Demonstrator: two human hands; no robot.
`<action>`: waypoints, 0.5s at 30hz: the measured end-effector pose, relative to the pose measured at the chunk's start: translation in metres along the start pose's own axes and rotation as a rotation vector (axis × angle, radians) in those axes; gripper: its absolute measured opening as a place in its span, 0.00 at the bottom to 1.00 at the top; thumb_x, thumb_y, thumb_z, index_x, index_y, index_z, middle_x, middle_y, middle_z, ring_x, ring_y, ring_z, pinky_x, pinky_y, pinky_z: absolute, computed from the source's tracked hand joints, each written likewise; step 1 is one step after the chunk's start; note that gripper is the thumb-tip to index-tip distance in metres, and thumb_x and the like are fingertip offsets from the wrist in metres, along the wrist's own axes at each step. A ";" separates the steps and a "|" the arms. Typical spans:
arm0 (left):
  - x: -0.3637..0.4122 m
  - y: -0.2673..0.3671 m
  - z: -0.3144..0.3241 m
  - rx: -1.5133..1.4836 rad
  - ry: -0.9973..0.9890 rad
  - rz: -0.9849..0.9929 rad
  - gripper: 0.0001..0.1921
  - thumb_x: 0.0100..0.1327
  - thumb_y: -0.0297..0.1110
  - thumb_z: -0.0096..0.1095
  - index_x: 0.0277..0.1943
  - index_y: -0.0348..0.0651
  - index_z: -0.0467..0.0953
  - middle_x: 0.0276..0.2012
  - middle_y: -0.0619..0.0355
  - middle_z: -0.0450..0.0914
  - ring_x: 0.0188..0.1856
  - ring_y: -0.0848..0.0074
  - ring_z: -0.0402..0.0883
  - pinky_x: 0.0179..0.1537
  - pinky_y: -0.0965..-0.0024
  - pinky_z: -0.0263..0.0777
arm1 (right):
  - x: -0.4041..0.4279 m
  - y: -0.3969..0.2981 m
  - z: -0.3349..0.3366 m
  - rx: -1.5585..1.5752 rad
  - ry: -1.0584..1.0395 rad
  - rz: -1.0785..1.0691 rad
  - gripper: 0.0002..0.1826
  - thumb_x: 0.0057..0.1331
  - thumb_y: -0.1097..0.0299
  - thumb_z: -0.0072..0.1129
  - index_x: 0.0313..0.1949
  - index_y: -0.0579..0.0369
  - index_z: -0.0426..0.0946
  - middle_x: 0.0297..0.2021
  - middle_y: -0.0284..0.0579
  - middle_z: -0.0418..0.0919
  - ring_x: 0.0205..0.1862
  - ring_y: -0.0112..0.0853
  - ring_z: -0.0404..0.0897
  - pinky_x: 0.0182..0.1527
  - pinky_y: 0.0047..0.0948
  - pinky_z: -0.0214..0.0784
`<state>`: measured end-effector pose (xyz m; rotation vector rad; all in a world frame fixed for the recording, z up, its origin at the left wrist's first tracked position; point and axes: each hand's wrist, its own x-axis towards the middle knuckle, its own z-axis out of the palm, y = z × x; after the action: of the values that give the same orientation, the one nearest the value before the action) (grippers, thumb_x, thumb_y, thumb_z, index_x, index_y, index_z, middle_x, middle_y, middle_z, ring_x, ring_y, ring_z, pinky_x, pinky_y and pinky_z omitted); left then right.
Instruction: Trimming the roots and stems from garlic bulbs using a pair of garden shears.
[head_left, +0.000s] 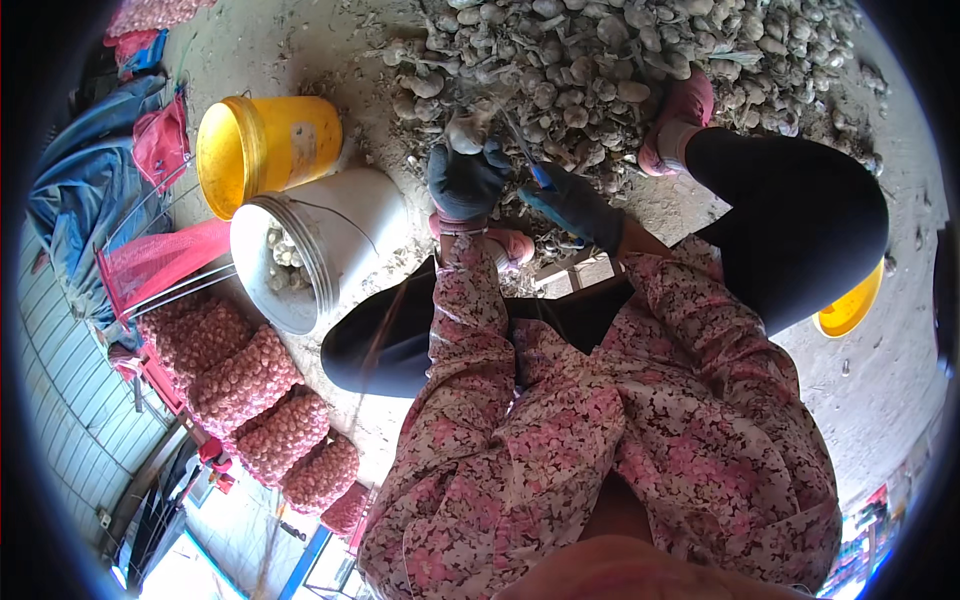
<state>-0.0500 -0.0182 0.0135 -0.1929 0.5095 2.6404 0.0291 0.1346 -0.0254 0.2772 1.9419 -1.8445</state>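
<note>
My left hand (466, 180), in a dark work glove, is closed around a garlic bulb (468, 133) whose pale body sticks out past the fingers. In my right hand (581, 208), also gloved, is a knife (541, 175) with a blue handle. Its thin blade points up and to the left, near the bulb; whether it touches the stem I cannot tell. Just beyond both hands spreads a large heap of dry garlic bulbs (570, 82) with their stems on. Part of the knife's handle is hidden in my right glove.
To the left stand a white bucket (352, 217) holding trimmed bulbs and a yellow bucket (307, 142). Full red mesh sacks of garlic (247, 375) line the left side, beside a red mesh bag (165, 262) on a metal frame. Another yellow container (851, 304) sits behind my right knee.
</note>
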 end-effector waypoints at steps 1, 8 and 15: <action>-0.008 0.000 0.005 -0.075 -0.056 -0.094 0.20 0.66 0.39 0.52 0.59 0.42 0.67 0.55 0.55 0.71 0.47 0.68 0.74 0.46 0.66 0.68 | -0.002 -0.008 -0.001 -0.081 -0.012 -0.101 0.26 0.62 0.53 0.61 0.54 0.55 0.69 0.36 0.40 0.75 0.36 0.24 0.72 0.39 0.29 0.68; -0.037 0.016 -0.004 0.180 0.005 -0.147 0.16 0.64 0.34 0.56 0.54 0.43 0.69 0.40 0.57 0.76 0.36 0.74 0.72 0.40 0.71 0.67 | -0.016 -0.018 -0.004 0.039 -0.091 -0.161 0.17 0.63 0.57 0.61 0.44 0.55 0.74 0.22 0.32 0.73 0.23 0.19 0.69 0.28 0.24 0.65; -0.049 0.022 -0.010 -0.029 0.065 -0.012 0.12 0.66 0.40 0.56 0.46 0.45 0.74 0.37 0.56 0.77 0.25 0.80 0.68 0.30 0.76 0.63 | -0.021 -0.014 0.005 0.253 -0.156 0.113 0.15 0.64 0.58 0.59 0.43 0.56 0.74 0.22 0.31 0.71 0.17 0.18 0.66 0.17 0.23 0.60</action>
<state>-0.0150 -0.0598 0.0214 -0.2907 0.4900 2.6376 0.0423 0.1321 -0.0031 0.3050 1.5588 -1.9739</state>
